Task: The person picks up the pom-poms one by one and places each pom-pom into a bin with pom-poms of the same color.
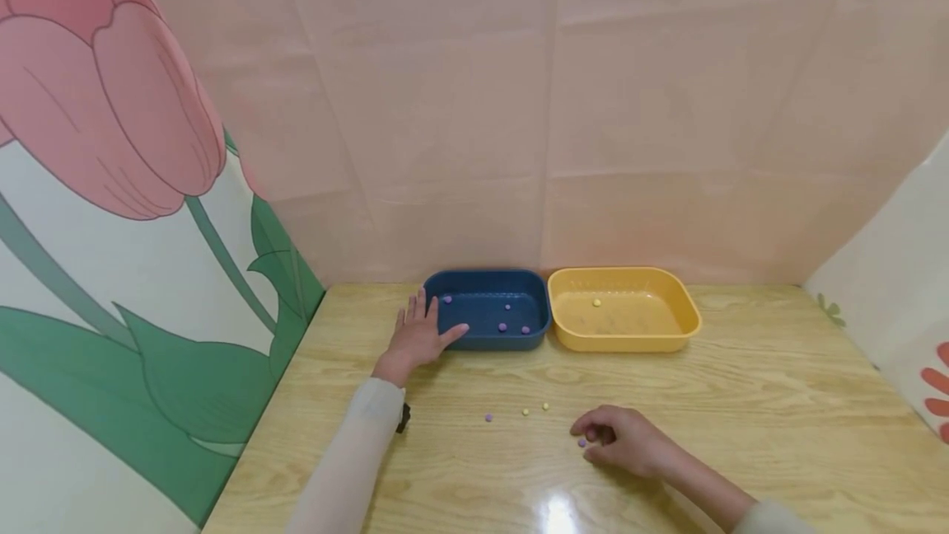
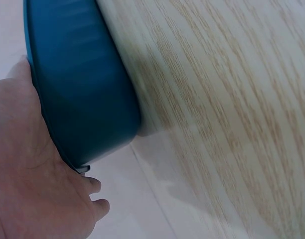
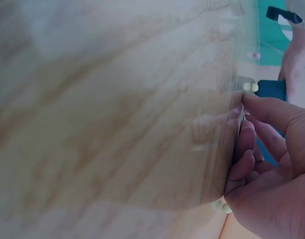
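Note:
My left hand [image 1: 417,342] rests with fingers spread over the left rim of a blue tray [image 1: 487,343]; in the left wrist view, the palm side of that hand [image 2: 38,164] lies along the tray's edge [image 2: 92,84]. Several purple beads [image 1: 502,327] are in the blue tray. My right hand [image 1: 626,440] is low over the table, its thumb and index finger apart on either side of a small purple bead [image 1: 582,442]. The other fingers curl inward, as the right wrist view shows beside the hand's thumb [image 3: 274,109]. Whether any fingertip touches the bead is unclear.
A yellow tray [image 1: 623,343] stands against the blue tray's right side, with a yellow bead [image 1: 596,303] in it. Between the hands, a purple bead [image 1: 488,418] and two yellow beads [image 1: 525,412] lie on the wooden table [image 1: 460,476]. A pink sheet [image 1: 474,147] hangs behind the trays.

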`<state>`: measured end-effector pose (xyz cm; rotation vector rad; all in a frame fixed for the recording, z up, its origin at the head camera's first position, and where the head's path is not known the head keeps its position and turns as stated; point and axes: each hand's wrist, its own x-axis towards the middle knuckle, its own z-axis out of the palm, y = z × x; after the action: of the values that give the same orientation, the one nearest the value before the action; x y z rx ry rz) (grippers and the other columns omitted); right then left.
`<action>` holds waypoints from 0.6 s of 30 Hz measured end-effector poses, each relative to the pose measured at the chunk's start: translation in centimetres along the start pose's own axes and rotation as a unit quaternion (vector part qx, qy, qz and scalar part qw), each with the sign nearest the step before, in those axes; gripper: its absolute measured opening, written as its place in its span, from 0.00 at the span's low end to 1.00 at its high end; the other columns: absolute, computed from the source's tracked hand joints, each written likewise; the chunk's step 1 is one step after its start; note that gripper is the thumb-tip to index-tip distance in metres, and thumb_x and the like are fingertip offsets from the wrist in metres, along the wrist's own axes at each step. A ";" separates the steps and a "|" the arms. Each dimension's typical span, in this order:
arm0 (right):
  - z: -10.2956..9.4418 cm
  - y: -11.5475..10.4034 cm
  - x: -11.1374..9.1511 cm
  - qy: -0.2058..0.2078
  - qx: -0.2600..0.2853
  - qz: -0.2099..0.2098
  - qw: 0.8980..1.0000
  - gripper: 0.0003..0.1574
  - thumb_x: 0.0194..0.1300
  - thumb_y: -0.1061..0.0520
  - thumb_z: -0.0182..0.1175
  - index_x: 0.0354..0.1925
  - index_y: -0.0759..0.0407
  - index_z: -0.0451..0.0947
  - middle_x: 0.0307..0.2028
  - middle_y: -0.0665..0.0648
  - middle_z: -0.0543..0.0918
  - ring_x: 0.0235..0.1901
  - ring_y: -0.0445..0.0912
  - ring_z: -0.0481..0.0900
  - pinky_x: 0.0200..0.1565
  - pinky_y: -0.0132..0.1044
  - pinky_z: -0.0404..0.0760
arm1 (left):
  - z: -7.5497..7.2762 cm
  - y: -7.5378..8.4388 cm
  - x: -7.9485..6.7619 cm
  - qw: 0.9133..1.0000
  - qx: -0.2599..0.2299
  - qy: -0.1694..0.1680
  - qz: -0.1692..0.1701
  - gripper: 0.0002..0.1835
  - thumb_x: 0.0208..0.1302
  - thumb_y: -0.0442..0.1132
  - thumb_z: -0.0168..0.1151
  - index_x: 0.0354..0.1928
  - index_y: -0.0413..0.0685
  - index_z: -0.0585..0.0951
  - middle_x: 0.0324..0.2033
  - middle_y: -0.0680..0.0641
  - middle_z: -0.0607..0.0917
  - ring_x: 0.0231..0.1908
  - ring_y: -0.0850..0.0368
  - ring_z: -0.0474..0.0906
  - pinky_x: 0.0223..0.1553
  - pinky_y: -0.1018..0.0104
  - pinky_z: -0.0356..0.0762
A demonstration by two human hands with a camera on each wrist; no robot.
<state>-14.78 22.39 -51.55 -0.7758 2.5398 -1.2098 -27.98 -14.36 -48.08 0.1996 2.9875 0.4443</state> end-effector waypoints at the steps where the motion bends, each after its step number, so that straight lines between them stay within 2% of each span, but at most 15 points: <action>1: 0.0 0.0 0.0 0.002 -0.003 -0.001 1.000 0.15 0.57 0.59 0.74 0.44 0.56 0.85 0.34 0.47 0.80 0.32 0.34 0.73 0.33 0.28 0.76 | 0.0 0.0 0.0 1.000 0.000 0.000 -0.001 0.55 0.67 0.79 0.36 0.81 0.44 0.45 0.80 0.39 0.34 0.79 0.41 0.30 0.77 0.43 0.32; 8: 0.2 0.0 0.1 0.012 -0.036 0.003 0.999 0.05 0.60 0.57 0.73 0.36 0.50 0.86 0.31 0.42 0.81 0.31 0.31 0.73 0.33 0.29 0.74 | -0.2 0.2 -0.2 1.000 0.003 -0.001 -0.001 0.55 0.68 0.78 0.37 0.81 0.44 0.46 0.80 0.39 0.35 0.79 0.41 0.31 0.77 0.43 0.33; 18: 0.0 -0.2 0.1 0.011 -0.031 0.041 0.999 0.04 0.62 0.57 0.70 0.34 0.48 0.85 0.30 0.41 0.81 0.32 0.32 0.74 0.34 0.29 0.75 | -0.2 0.2 -0.3 1.000 0.001 -0.004 -0.001 0.54 0.69 0.77 0.37 0.81 0.43 0.47 0.80 0.39 0.35 0.79 0.40 0.31 0.77 0.42 0.33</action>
<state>-14.77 22.24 -51.37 -0.6670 2.6101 -1.1248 -27.72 -14.26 -47.80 0.1986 2.9808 0.4387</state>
